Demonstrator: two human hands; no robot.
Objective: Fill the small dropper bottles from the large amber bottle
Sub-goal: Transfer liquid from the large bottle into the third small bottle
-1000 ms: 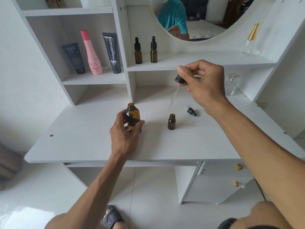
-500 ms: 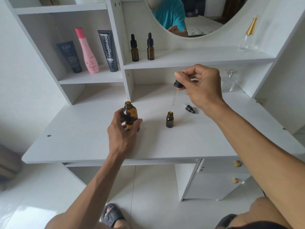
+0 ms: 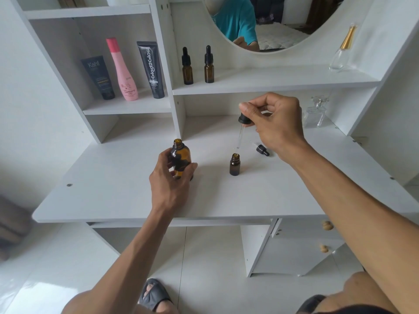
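The right hand (image 3: 275, 123) pinched the dropper (image 3: 240, 130) by its black bulb, glass tube hanging upright just above the open small bottle (image 3: 234, 164). To the left, the left hand (image 3: 170, 177) curled round the uncapped large amber bottle (image 3: 179, 155).

Right hand (image 3: 277, 123) drifting toward centre, carrying pinched dropper (image 3: 240, 130) from up near shelf edge down over desk. Glass tip, well off to side a second ago, now hanging just above open mouth of small bottle (image 3: 235, 164) (not touching, gap showing). Dropper tilt easing, coming closer to upright.
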